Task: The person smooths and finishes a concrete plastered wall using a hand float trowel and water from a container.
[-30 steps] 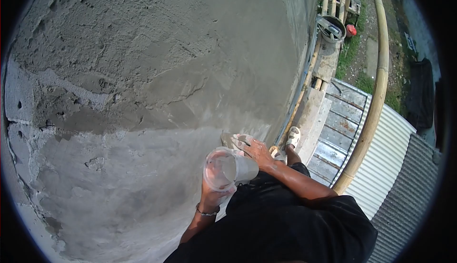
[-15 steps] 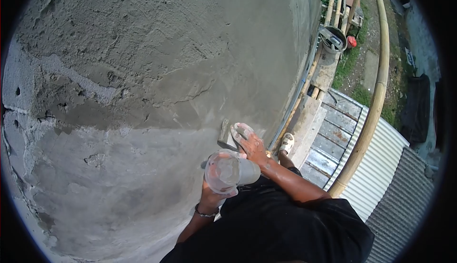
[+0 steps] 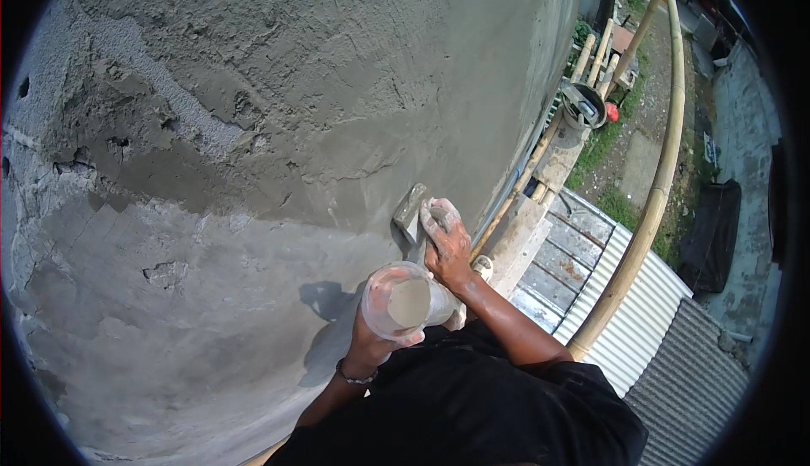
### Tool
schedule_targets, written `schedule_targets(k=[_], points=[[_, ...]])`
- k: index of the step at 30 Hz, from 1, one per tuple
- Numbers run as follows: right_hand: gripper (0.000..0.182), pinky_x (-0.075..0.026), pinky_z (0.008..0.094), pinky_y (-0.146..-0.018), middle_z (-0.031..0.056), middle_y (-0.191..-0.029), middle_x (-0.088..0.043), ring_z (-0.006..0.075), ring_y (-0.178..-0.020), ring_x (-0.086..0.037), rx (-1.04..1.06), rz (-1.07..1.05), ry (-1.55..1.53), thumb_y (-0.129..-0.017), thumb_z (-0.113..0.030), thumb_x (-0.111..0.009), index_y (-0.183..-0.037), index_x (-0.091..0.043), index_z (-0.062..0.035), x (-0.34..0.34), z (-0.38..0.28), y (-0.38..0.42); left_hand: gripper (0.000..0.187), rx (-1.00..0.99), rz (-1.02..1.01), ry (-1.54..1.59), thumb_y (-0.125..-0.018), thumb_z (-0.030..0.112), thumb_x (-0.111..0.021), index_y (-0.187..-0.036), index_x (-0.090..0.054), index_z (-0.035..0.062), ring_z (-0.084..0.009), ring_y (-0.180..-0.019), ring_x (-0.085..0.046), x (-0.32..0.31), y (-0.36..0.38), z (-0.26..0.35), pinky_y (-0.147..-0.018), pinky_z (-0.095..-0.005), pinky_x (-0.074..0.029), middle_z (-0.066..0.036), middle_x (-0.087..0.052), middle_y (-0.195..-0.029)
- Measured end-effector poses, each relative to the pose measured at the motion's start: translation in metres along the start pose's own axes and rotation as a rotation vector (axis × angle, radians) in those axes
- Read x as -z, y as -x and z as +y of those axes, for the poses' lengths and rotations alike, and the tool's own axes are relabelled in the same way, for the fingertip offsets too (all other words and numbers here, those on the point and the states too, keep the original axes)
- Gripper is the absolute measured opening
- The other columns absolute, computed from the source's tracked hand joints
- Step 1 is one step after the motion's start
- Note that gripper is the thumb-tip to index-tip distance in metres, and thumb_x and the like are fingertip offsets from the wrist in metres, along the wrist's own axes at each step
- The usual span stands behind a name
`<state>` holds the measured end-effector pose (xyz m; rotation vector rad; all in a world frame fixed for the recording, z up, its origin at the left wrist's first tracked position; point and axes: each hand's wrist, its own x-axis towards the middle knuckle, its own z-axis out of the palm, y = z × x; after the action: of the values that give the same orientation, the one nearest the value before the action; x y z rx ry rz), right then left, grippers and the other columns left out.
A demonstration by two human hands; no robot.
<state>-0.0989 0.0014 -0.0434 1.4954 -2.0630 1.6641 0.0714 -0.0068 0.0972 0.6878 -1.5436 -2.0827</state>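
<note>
A grey plastered wall (image 3: 278, 112) fills the left and centre, rough wet cement above and smoother plaster below. My right hand (image 3: 447, 242) presses a grey float block (image 3: 410, 210) flat against the wall at the edge of the wet band. Just below it, my left hand (image 3: 375, 344) holds a clear plastic cup (image 3: 403, 301) with murky liquid inside, its mouth turned toward me. A bracelet sits on my left wrist.
Bamboo scaffold poles (image 3: 650, 204) run along the right. A plank walkway (image 3: 540, 179) along the wall carries a bucket (image 3: 584, 103). Below lie corrugated metal roofing (image 3: 650, 323), grass and a path. My foot shows near the wall base.
My right hand has slid the float up the wall. The cup in my left hand has stayed close beneath it, and the view has tilted slightly.
</note>
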Motion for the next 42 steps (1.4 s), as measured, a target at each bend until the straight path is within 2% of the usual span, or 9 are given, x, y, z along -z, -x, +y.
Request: schedule_targets(k=[5,13,19,22,25,35,37,39,42], points=[[0.049,-0.05,0.0452,-0.092,0.0228,-0.125,-0.055,0.0406,-0.113,-0.057,-0.25,-0.475,-0.202,-0.08,-0.004,-0.062,-0.13,-0.059,-0.0095,0.015,0.016,0.099,0.083,-0.001,-0.043,-0.075,-0.067,0.011,-0.088,-0.136,-0.041,0.0035,-0.0196,-0.124,-0.05,0.004,-0.027,-0.008,-0.107,-0.0355,-0.039,-0.011,-0.05,-0.131],[0.037,-0.047,0.0471,-0.09,0.0255,-0.114,-0.06,0.0438,-0.104,-0.059,-0.435,-0.039,0.296,-0.086,0.002,-0.053,-0.122,-0.063,-0.0009,0.111,0.092,0.057,0.067,-0.058,-0.019,0.093,-0.08,0.012,-0.082,-0.133,-0.043,-0.0003,-0.0164,-0.118,-0.053,-0.046,-0.109,-0.017,-0.102,-0.03,-0.043,-0.009,-0.054,-0.125],[0.037,-0.045,0.0473,-0.095,0.027,-0.113,-0.06,0.0431,-0.109,-0.058,-0.527,-0.088,0.3,-0.088,-0.002,-0.054,-0.124,-0.063,-0.0007,0.135,0.089,0.052,0.067,-0.109,0.046,0.356,-0.083,0.018,-0.081,-0.133,-0.041,-0.0022,-0.0155,-0.111,-0.057,-0.096,-0.159,0.015,-0.093,-0.0292,-0.048,-0.014,-0.056,-0.123],[0.038,-0.039,0.0476,-0.103,0.0296,-0.125,-0.057,0.045,-0.119,-0.053,-0.72,-0.158,0.257,-0.09,-0.009,-0.054,-0.127,-0.062,-0.0024,0.132,0.082,0.062,0.069,-0.159,0.12,0.359,-0.085,0.021,-0.079,-0.137,-0.04,-0.0016,-0.0164,-0.116,-0.053,-0.113,-0.174,0.035,-0.101,-0.0297,-0.041,-0.012,-0.055,-0.126],[0.038,-0.036,0.0472,-0.108,0.0334,-0.133,-0.051,0.0473,-0.127,-0.047,-0.634,-0.149,0.262,-0.091,-0.011,-0.055,-0.128,-0.061,-0.0024,0.119,0.097,0.088,0.07,-0.17,0.124,0.427,-0.084,0.022,-0.079,-0.137,-0.04,-0.0017,-0.0169,-0.117,-0.052,-0.121,-0.181,0.057,-0.103,-0.0306,-0.039,-0.013,-0.054,-0.127],[0.038,-0.043,0.0443,-0.098,0.0299,-0.119,-0.058,0.0436,-0.111,-0.057,-0.536,-0.09,0.312,-0.095,-0.01,-0.051,-0.132,-0.059,-0.0049,0.129,0.109,0.098,0.054,-0.159,0.113,0.629,-0.085,0.02,-0.077,-0.127,-0.05,-0.0004,-0.0161,-0.107,-0.058,-0.126,-0.193,0.069,-0.091,-0.0305,-0.048,-0.01,-0.06,-0.119],[0.038,-0.043,0.0401,-0.1,0.0289,-0.123,-0.059,0.0377,-0.114,-0.058,-0.798,-0.055,0.014,-0.097,-0.012,-0.049,-0.133,-0.057,-0.0018,0.137,0.106,0.088,0.055,-0.119,0.161,0.626,-0.085,0.021,-0.077,-0.128,-0.05,-0.0007,-0.0156,-0.106,-0.059,-0.128,-0.193,0.069,-0.091,-0.0303,-0.048,-0.01,-0.06,-0.119],[0.041,-0.045,0.0354,-0.099,0.0181,-0.125,-0.061,0.0275,-0.109,-0.061,-0.763,0.073,-0.18,-0.1,-0.014,-0.043,-0.136,-0.052,0.0043,0.13,0.111,0.083,0.056,-0.087,0.204,0.621,-0.085,0.021,-0.078,-0.128,-0.049,-0.0009,-0.015,-0.104,-0.059,-0.127,-0.193,0.069,-0.09,-0.0301,-0.048,-0.01,-0.06,-0.119],[0.035,-0.051,0.0329,-0.091,0.0111,-0.121,-0.063,0.0192,-0.103,-0.063,-1.17,0.23,-0.914,-0.103,-0.016,-0.039,-0.132,-0.051,-0.0006,0.132,0.099,0.058,0.064,-0.159,0.018,0.514,-0.083,0.02,-0.079,-0.133,-0.044,-0.0018,-0.0166,-0.109,-0.058,-0.118,-0.19,0.062,-0.094,-0.0308,-0.047,-0.012,-0.058,-0.121]])
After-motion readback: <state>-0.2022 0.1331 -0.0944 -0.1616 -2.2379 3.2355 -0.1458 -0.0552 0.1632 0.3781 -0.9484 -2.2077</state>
